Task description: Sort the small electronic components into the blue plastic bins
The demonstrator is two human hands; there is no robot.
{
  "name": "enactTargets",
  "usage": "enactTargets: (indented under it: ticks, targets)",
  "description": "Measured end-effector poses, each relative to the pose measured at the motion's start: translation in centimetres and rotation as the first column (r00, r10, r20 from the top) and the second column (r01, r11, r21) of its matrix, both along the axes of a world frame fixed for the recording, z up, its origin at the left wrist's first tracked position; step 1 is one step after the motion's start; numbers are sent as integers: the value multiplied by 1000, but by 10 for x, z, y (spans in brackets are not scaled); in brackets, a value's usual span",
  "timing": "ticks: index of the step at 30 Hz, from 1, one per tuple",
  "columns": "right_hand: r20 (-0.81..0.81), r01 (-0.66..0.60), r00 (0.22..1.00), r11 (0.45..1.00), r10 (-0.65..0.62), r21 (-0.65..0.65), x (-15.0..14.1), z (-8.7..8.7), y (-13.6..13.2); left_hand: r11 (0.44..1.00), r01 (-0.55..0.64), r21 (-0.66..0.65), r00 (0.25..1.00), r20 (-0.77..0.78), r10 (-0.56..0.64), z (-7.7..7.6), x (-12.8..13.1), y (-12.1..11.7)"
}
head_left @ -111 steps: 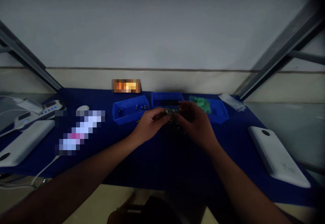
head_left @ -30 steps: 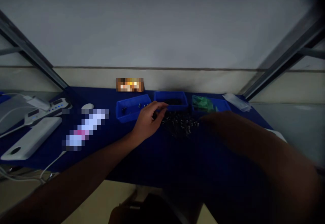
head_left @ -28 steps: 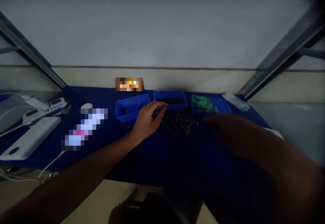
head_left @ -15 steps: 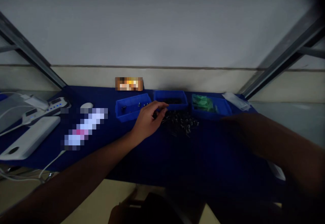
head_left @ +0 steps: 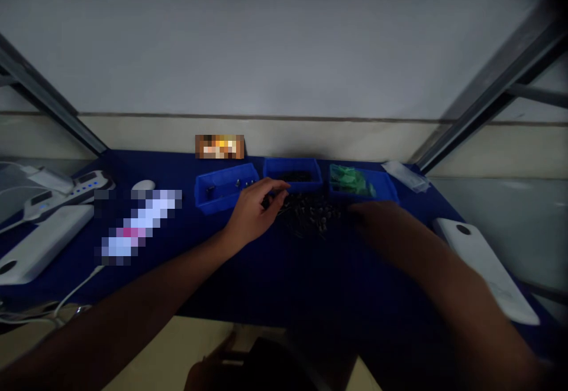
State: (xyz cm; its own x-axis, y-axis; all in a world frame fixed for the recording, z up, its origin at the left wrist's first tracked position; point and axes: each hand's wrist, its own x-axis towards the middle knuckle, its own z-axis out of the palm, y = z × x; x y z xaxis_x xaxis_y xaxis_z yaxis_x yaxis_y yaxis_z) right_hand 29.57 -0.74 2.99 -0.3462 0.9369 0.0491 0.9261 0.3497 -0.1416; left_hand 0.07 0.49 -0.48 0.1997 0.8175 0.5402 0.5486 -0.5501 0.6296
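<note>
My left hand (head_left: 255, 210) hovers at the left edge of a loose pile of small dark pieces (head_left: 313, 213), some with pale rounded ends; their kind is too dim to tell. Its fingers are curled and the thumb tip comes close to the index tip; whatever they pinch is too small to make out. To the right of the pile is my right hand (head_left: 375, 219), smeared by motion, its fingers unclear. Behind the hands stand a left blue bin (head_left: 213, 199) with a few small shiny parts, a middle blue bin (head_left: 306, 167) with dark pieces, and a right blue bin (head_left: 388, 187) holding green packaging (head_left: 352, 179).
White power banks lie at the left (head_left: 48, 246) and right (head_left: 488, 267). A power strip (head_left: 84, 184) with cables, a white mouse-like object (head_left: 144, 185) and a pixelated item (head_left: 137, 225) are on the left. A clear plastic bag (head_left: 406, 175) lies at the back right.
My right hand has moved left towards the pile, uncovering the right power bank. My left hand keeps its curled pose; the view has shifted slightly.
</note>
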Motion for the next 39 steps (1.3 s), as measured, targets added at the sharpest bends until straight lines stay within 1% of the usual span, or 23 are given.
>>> enactTargets:
  ticks: [1, 2, 3, 5, 9, 12, 16, 25, 29, 36, 39]
  targets:
    - [-9, -11, 1000, 997, 11, -79, -11, -1, 2, 1000, -2, -4, 1000, -3, 1, 0, 0, 0]
    - [-7, -7, 1000, 993, 6, -115, -20, -3, 4, 1000, -5, -4, 1000, -4, 5, 0, 0, 0]
    - [-9, -3, 1000, 992, 2, -123, -28, -5, 6, 1000, -7, -3, 1000, -7, 7, 0, 1, -1]
    - [-23, 3, 1000, 994, -6, -108, -39, -9, 8, 1000, -6, 4, 1000, -14, 6, 1, 1, -1]
    - [-49, 24, 998, 998, -27, -57, -50, -13, 9, 1000, 6, 5, 1000, -23, -6, 1, 1, -2]
    - [-78, 2, 997, 999, -5, -39, -59, -11, 10, 1000, 10, 1, 1000, -25, -10, 1, 2, -2]
    - [-52, -11, 999, 999, 9, -40, -69, -7, 14, 1000, 26, -2, 999, -24, -26, 0, 2, -1]
    - [65, -103, 992, 993, 107, -59, -80, 1, 19, 999, 50, -7, 999, -14, -50, 1, 3, -2]
    - [37, -139, 989, 988, 141, -68, -82, 2, 19, 999, 47, -14, 999, -20, -47, 2, 3, -2]
    - [33, -130, 991, 989, 133, -73, -82, 2, 22, 998, 58, -15, 998, -17, -58, 2, 3, -3]
    - [2, -141, 990, 987, 142, -82, -80, 2, 22, 997, 68, -21, 998, -19, -68, 2, 3, -2]
